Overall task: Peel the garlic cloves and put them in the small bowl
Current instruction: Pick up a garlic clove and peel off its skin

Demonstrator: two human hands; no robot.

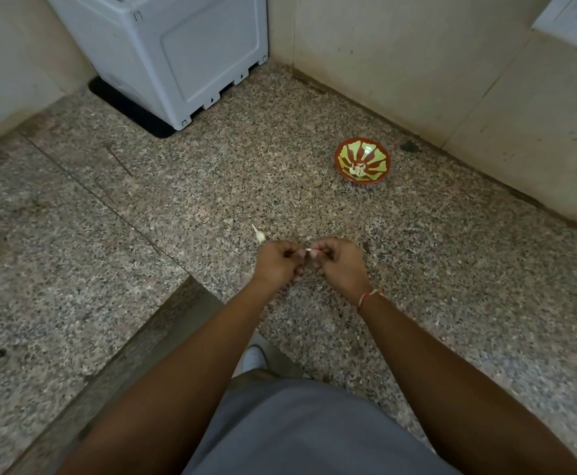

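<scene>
— Garlic clove (308, 250), where is it?
— Between both hands, low over the speckled stone floor (108, 262). The left hand (278, 262) and right hand (340, 262) have curled fingers, pinching it from each side.
— Any more garlic?
— One piece (259, 234) lies just past the left hand. Farther off, the small red and green bowl (345, 156) holds peeled cloves (358, 171), near the wall.

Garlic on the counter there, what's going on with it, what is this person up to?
A person is peeling garlic over a speckled stone counter. Both hands meet in front of them: the left hand and right hand pinch a small pale garlic clove between the fingertips. Another clove lies on the counter just beyond the left hand. The small red-and-green bowl, farther off to the right, holds a few peeled cloves.
</scene>
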